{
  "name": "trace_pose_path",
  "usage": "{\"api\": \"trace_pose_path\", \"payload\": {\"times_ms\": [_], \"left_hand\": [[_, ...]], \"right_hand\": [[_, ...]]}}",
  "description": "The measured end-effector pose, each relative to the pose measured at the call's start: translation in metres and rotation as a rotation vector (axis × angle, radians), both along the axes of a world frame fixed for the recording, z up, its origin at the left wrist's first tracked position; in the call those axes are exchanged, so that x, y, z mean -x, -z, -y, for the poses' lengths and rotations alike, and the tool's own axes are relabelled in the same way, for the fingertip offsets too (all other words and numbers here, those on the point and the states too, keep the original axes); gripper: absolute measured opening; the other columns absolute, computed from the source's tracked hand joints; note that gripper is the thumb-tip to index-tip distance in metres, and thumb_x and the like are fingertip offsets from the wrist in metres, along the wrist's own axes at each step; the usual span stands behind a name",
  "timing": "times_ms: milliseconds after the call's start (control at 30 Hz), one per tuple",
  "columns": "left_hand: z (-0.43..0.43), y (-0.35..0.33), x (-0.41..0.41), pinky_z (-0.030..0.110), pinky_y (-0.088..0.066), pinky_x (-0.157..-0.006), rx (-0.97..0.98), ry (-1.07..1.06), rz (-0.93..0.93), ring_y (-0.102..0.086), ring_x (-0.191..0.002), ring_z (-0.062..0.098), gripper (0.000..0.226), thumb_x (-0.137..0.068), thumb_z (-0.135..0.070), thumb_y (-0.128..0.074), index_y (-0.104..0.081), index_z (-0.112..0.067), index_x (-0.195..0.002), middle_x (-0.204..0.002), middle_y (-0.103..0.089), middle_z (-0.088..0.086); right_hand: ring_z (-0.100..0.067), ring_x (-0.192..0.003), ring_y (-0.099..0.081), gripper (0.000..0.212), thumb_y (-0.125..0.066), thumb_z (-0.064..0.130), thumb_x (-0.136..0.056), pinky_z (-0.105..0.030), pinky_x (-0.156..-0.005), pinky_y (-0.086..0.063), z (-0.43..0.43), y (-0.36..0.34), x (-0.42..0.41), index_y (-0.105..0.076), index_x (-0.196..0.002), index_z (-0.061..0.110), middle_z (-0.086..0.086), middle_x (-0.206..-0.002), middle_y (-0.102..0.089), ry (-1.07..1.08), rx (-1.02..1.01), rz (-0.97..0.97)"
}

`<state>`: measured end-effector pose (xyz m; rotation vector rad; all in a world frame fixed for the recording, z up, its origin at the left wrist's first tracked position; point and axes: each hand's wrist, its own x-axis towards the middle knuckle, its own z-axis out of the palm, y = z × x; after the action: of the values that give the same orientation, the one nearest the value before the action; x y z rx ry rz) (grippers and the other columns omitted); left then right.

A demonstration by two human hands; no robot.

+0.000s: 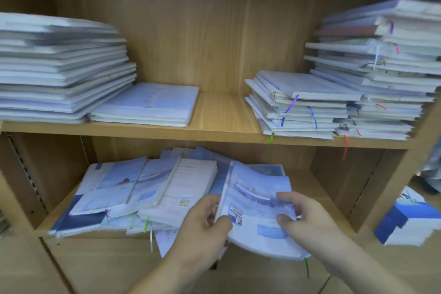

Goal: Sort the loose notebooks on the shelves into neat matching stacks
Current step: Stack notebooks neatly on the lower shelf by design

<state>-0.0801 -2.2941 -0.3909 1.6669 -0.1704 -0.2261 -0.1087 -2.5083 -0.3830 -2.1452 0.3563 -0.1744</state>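
Both hands grip one pale blue notebook (257, 210) above the lower shelf (317, 198), left hand (205, 224) curled round its spine edge, right hand (307, 219) pinching its cover.

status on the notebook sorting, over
Left hand and right hand both grip one notebook over the lower shelf. Loose pile beside it unsorted. Upper shelf has a bare gap; nothing in the way.

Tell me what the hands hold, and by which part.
Both grip one blue notebook: the left hand at its left edge, the right hand at its right edge, thumb on the cover.
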Motion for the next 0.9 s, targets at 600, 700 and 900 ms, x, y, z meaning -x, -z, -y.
{"api": "trace_pose_path", "payload": {"times_ms": [600,700,900], "left_hand": [[-0.032,-0.137,0.063,0.017,-0.051,-0.049,0.228,0.025,0.402,-0.068,-0.063,0.01,0.039,-0.083,0.01,-0.075,-0.064,-0.012,-0.113,-0.093,-0.078,0.005],[0.002,-0.166,0.036,0.014,-0.041,-0.043,0.231,0.001,0.432,-0.059,-0.051,0.0,0.026,-0.098,0.001,-0.06,-0.061,-0.022,-0.108,-0.081,-0.075,-0.012],[0.063,-0.187,-0.031,0.021,-0.047,-0.066,0.054,-0.057,0.627,-0.064,-0.079,0.007,0.017,-0.101,-0.01,-0.053,-0.068,-0.016,-0.102,-0.092,-0.075,-0.004]], "right_hand": [[-0.024,-0.07,-0.069,0.031,-0.076,0.009,-0.085,-0.032,-0.072,-0.058,-0.03,-0.149,0.091,-0.069,-0.102,0.034,0.003,-0.086,-0.074,0.072,-0.094,0.573],[-0.004,-0.07,-0.058,0.026,-0.074,0.017,-0.089,-0.007,-0.059,-0.045,-0.011,-0.187,0.06,-0.066,-0.111,0.026,0.011,-0.09,-0.061,0.111,0.048,0.545],[-0.015,-0.093,-0.069,0.046,-0.083,0.014,-0.077,-0.026,-0.084,-0.054,0.027,-0.236,0.011,-0.064,-0.118,0.02,0.0,-0.111,-0.066,0.005,-0.004,0.294]]}}
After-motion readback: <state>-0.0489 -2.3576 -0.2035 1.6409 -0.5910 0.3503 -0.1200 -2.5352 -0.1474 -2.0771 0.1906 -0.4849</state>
